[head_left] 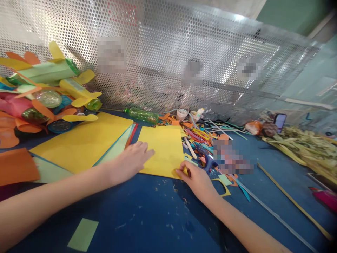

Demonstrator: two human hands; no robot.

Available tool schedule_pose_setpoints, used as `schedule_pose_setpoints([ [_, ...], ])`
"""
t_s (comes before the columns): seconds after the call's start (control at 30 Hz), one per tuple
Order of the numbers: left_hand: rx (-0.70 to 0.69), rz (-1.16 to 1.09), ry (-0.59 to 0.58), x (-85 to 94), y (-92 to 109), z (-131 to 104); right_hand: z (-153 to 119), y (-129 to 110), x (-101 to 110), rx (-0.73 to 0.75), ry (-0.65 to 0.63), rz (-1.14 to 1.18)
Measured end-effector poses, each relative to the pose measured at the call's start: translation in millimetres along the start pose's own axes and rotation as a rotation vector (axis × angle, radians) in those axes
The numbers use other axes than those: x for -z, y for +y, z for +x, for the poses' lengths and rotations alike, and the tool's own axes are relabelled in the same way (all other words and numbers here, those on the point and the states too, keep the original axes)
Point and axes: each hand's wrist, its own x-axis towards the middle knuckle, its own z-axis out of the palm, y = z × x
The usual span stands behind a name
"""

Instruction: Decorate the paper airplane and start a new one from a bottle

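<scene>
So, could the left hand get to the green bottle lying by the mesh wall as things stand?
Probably yes: the left hand lies flat on the yellow sheet, and only flat paper separates it from the green bottle; nothing upright blocks the way.

I'm looking at a craft workshop: a blue table (147, 218) strewn with paper scraps (202, 140), coloured sheets (84, 142) stacked flat, finished bottle-and-paper models (52, 88) piled at the left, dried leaves (302, 144) at the right, and a perforated metal screen (184, 45) behind.
</scene>
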Motion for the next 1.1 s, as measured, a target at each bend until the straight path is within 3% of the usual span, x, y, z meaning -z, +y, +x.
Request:
schedule_pose_setpoints([
  [0.1, -0.206, -0.117, -0.054, -13.8, 27.6, -8.9, 0.1, -1.1, -0.7, -0.002, 0.004, 0.002],
  [0.27, -0.164, -0.255, -0.164, -30.3, 54.0, -17.9, -0.6, -1.0, -1.7, 0.01, 0.027, -0.006],
  [0.97, -0.209, -0.353, -0.317, -10.8, 40.9, -16.6, -1.5, 1.6, -3.7, 0.01, 0.001, -0.001],
  [1.1, -0.209, -0.342, -0.292, -12.1, 42.5, -17.0, -3.1, 1.5, -2.7, 0.113, 0.102, -0.071],
])
